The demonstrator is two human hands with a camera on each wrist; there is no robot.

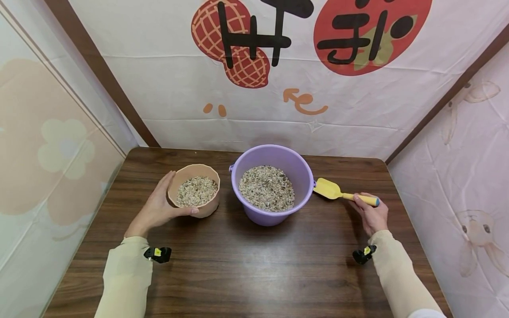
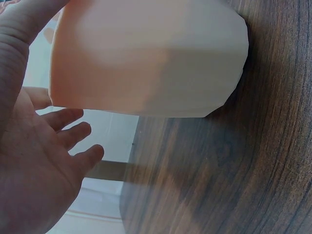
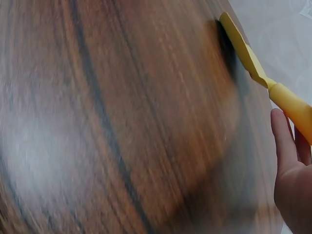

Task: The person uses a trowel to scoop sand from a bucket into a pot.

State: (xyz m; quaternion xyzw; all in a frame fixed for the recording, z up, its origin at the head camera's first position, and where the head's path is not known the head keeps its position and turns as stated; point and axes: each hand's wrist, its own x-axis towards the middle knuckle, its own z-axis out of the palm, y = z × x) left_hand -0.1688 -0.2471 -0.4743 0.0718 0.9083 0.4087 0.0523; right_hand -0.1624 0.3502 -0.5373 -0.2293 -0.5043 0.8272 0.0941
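My left hand [image 1: 161, 206] holds a peach-coloured flower pot [image 1: 208, 208] by its side, thumb along the near wall and fingers at the far left rim. Gravel [image 1: 196, 191] partly fills this pot. In the left wrist view, several fingertips [image 2: 87, 157] stand apart from the pot's wall [image 2: 141, 63]. To the right, my right hand [image 1: 373, 215] grips the handle of a small yellow shovel [image 1: 327, 189], its blade toward the bucket. The right wrist view has the shovel [image 3: 246, 58] above the tabletop. Between the hands stands a purple bucket [image 1: 268, 218] with gravel [image 1: 266, 187] inside.
The dark wood table [image 1: 254, 269] has rounded far corners. A white printed cloth wall [image 1: 167, 88] rises right behind its far edge, and further cloth walls stand at left and right. On the bucket's left rim is a small handle lug [image 1: 231, 168].
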